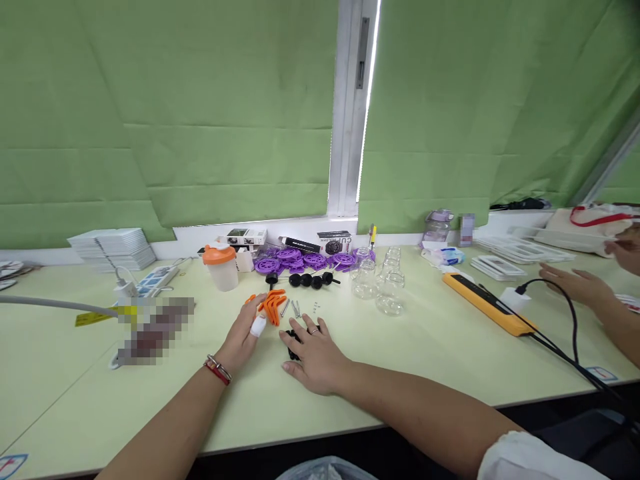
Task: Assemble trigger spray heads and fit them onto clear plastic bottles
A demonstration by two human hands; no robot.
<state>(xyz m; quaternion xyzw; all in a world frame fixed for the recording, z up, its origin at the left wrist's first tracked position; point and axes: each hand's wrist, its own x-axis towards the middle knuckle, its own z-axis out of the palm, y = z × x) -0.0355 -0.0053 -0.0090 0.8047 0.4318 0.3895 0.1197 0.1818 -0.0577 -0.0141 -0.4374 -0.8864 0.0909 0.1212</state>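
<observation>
Left hand at orange parts, right hand flat on black pieces, grips loose, empty.

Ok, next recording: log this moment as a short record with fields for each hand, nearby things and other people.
left hand: left hand flat on the table, fingertips at the orange parts, one finger wrapped in white
right hand: right hand palm down over small black parts
between hands: metal pins
behind: purple wheels, black knobs, clear jars, orange-lidded cup
other people: co-worker's hand at right, by the yellow bar
</observation>
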